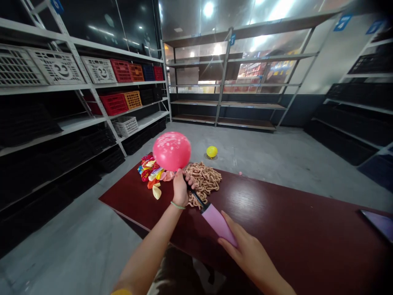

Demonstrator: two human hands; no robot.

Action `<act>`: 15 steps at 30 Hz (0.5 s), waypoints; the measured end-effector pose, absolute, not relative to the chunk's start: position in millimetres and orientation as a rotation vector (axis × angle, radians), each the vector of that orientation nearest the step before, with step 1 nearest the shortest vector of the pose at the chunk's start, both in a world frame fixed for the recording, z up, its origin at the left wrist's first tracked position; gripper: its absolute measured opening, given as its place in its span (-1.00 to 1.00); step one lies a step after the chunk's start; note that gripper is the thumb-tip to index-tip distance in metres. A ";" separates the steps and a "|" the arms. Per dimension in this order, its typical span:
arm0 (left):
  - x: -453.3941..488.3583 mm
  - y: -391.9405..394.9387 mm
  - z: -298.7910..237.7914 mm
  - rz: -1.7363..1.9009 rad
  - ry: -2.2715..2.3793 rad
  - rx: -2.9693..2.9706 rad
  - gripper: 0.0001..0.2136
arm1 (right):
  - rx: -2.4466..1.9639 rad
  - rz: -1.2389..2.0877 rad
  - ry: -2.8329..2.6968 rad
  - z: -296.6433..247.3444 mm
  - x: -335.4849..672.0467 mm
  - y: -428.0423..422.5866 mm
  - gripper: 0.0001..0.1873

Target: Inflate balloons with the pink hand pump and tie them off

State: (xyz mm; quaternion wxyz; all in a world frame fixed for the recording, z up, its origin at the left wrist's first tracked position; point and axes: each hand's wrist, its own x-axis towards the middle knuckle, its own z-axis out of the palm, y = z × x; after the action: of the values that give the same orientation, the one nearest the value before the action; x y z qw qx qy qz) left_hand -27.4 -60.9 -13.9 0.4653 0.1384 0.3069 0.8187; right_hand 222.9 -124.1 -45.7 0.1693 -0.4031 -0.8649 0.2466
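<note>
My left hand (181, 189) grips the neck of an inflated pink balloon (172, 151) with white speckles, pinching it onto the black nozzle of a pink hand pump (217, 223). The pump lies slanted above the dark red wooden table (270, 205). My right hand (245, 248) holds the pump's lower end between thumb and fingers. Behind my left hand are a heap of colourful uninflated balloons (151, 172) and a pile of tan curled loops (203, 182), whose material I cannot tell.
A dark tablet (378, 224) lies at the table's right edge. A yellow balloon (211, 152) sits on the grey floor beyond the table. White metal shelves (92, 88) with plastic crates stand at the left, and more shelving surrounds the far side.
</note>
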 end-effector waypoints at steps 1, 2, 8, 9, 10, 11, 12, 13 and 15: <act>-33.0 -58.4 -10.5 2.018 0.748 0.342 -0.72 | -1.142 0.701 -2.469 -46.8 230.7 -124.3 -0.31; -37.0 -56.4 -8.0 2.021 0.747 0.341 -0.72 | -1.150 0.700 -2.471 -48.3 237.9 -124.7 -0.32; -22.0 -59.3 -15.2 2.040 0.758 0.316 -0.70 | -1.257 0.686 -2.438 -50.8 237.5 -126.4 -0.37; -15.5 -61.9 -18.5 2.021 0.765 0.310 -0.69 | -1.263 0.698 -2.427 -49.4 230.5 -125.8 -0.38; -9.2 -64.6 -21.8 1.999 0.776 0.300 -0.69 | -1.265 0.712 -2.410 -47.8 223.0 -125.0 -0.39; -3.5 -67.2 -24.8 1.977 0.781 0.298 -0.68 | -1.265 0.723 -2.389 -46.2 215.6 -124.2 -0.39; 1.3 -69.6 -27.4 1.961 0.778 0.292 -0.68 | -1.259 0.733 -2.370 -44.9 209.2 -123.5 -0.39; 5.0 -71.5 -29.6 1.953 0.775 0.286 -0.68 | -1.251 0.740 -2.355 -44.1 204.1 -122.9 -0.39; 9.4 -73.5 -32.9 1.950 0.771 0.283 -0.67 | -1.237 0.747 -2.350 -44.4 199.0 -122.3 -0.38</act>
State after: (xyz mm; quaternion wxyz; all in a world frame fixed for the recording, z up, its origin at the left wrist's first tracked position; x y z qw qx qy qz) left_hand 9.4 -73.5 -32.9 0.4908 0.1167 0.3175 0.8029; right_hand 199.0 -122.3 -44.4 0.1902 -0.4403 -0.8362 0.2659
